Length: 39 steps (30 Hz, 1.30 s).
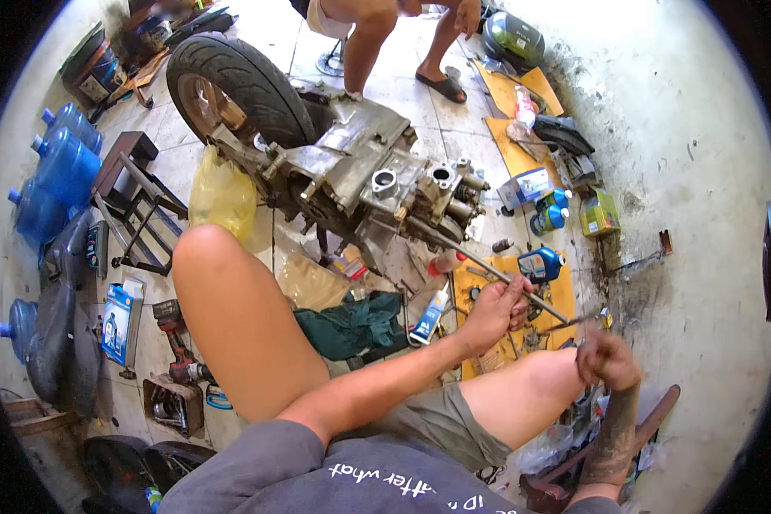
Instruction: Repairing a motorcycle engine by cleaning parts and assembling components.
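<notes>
A greasy scooter engine (360, 163) lies across the tiled floor in front of me, with its rear wheel (240, 90) still attached at the far left. My left hand (499, 315) is closed round a long thin metal rod (469, 255). The rod slants from the engine's near right side down toward my right knee. My right hand (608, 360) hangs over that knee, just past the rod's near end, its fingers curled and smeared by motion. Whether it holds anything is unclear. A thin dark piece (574, 323) lies between the rod's end and this hand.
Yellow boards (481, 287) at the right carry small parts and a dark blue bottle (541, 264). A tube (429, 315) and a dark green cloth (351, 325) lie before me. Left are a cordless drill (176, 338), a stand (137, 206) and water jugs (64, 163). Another person (368, 38) sits beyond the engine.
</notes>
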### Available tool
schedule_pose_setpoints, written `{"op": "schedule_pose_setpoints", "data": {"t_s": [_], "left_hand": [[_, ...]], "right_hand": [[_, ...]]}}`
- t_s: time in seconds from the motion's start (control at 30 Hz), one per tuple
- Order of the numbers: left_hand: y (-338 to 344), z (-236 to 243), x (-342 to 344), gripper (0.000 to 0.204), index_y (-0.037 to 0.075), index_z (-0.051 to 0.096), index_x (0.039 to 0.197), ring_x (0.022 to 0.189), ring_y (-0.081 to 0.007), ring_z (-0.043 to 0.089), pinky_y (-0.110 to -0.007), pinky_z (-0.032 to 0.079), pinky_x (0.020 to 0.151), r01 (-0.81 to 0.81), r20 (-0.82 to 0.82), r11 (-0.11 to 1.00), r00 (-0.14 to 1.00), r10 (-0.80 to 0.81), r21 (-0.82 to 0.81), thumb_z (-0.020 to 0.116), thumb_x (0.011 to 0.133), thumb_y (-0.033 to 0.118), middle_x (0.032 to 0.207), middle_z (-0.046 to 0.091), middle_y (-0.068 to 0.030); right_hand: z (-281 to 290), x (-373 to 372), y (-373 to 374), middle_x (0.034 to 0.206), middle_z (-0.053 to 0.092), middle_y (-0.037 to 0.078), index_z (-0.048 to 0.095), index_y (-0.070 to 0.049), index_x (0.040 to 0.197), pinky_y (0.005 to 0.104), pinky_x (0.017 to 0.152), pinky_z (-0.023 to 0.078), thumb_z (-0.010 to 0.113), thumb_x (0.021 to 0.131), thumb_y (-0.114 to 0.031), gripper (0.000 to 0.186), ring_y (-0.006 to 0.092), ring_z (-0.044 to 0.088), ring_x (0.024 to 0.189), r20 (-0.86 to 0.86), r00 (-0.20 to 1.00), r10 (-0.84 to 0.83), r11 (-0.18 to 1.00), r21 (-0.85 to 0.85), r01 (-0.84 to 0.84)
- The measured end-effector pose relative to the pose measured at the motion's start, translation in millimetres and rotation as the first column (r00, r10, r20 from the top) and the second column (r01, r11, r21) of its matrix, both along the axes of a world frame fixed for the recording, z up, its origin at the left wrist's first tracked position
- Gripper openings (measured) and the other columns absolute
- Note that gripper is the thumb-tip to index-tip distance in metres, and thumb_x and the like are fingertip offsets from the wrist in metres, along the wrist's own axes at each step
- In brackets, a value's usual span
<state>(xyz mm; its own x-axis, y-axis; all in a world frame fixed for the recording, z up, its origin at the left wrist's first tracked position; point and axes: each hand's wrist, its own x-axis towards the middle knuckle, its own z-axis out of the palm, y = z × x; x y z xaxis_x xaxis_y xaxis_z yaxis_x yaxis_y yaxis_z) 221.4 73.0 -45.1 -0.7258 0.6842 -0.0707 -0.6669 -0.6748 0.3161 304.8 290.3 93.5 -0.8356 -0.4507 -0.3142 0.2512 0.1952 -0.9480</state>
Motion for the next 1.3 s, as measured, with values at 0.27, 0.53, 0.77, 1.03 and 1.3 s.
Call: {"op": "schedule_pose_setpoints", "data": {"t_s": [0.27, 0.53, 0.77, 1.03, 1.3], "left_hand": [[-5, 3, -4, 0.03, 0.01, 0.052, 0.097, 0.051, -0.0067, 0.034, -0.023, 0.031, 0.05, -0.048, -0.102, 0.999, 0.994, 0.046, -0.016, 0.043, 0.103, 0.038, 0.06, 0.035, 0.0045], [-11, 6, -9, 0.031, 0.007, 0.053, 0.101, 0.053, -0.0074, 0.035, -0.022, 0.031, 0.051, -0.078, -0.095, 0.996, 0.993, 0.074, -0.033, 0.043, 0.103, 0.036, 0.061, 0.035, 0.0038], [-12, 5, -16, 0.031, 0.006, 0.052, 0.101, 0.053, -0.0078, 0.034, -0.022, 0.032, 0.052, -0.07, -0.039, 0.996, 0.997, 0.068, -0.059, 0.044, 0.103, 0.036, 0.062, 0.035, 0.0043], [-12, -2, -22, 0.033, 0.005, 0.051, 0.1, 0.055, -0.0076, 0.034, -0.023, 0.031, 0.053, -0.091, -0.02, 0.996, 0.996, 0.091, -0.004, 0.042, 0.103, 0.036, 0.063, 0.034, 0.004], [-12, -2, -23, 0.034, 0.005, 0.052, 0.101, 0.055, -0.0078, 0.034, -0.023, 0.031, 0.054, -0.124, -0.053, 0.991, 0.991, 0.122, -0.052, 0.043, 0.102, 0.037, 0.062, 0.033, 0.0047]], "right_hand": [[-8, -10, -4, 0.065, 0.052, 0.001, 0.055, -0.002, 0.131, 0.0255, 0.059, 0.043, 0.052, 0.094, -0.005, 0.037, 0.0103, 0.051, 0.065, 0.035, 0.962, -0.272, 0.962, 0.02, 0.272], [0, -10, -19, 0.064, 0.053, 0.004, 0.059, -0.002, 0.125, 0.0271, 0.058, 0.044, 0.046, 0.092, 0.002, 0.036, 0.0104, 0.051, 0.061, -0.012, 0.967, -0.253, 0.948, 0.195, 0.25], [-2, 3, -5, 0.06, 0.052, 0.002, 0.041, -0.007, 0.143, 0.0242, 0.053, 0.039, 0.052, 0.088, -0.004, 0.056, 0.0121, 0.047, 0.055, -0.08, 0.997, 0.001, 0.933, 0.358, 0.028], [14, -12, -15, 0.069, 0.051, 0.0, 0.058, -0.006, 0.129, 0.023, 0.056, 0.04, 0.048, 0.093, -0.002, 0.038, 0.0084, 0.046, 0.06, 0.066, 0.997, 0.046, 0.861, 0.503, -0.073], [10, -28, -57, 0.082, 0.059, 0.012, 0.06, 0.0, 0.114, 0.036, 0.069, 0.047, 0.064, 0.082, -0.006, 0.032, 0.0298, 0.057, 0.074, -0.706, 0.59, 0.393, 0.464, 0.705, 0.535]]}}
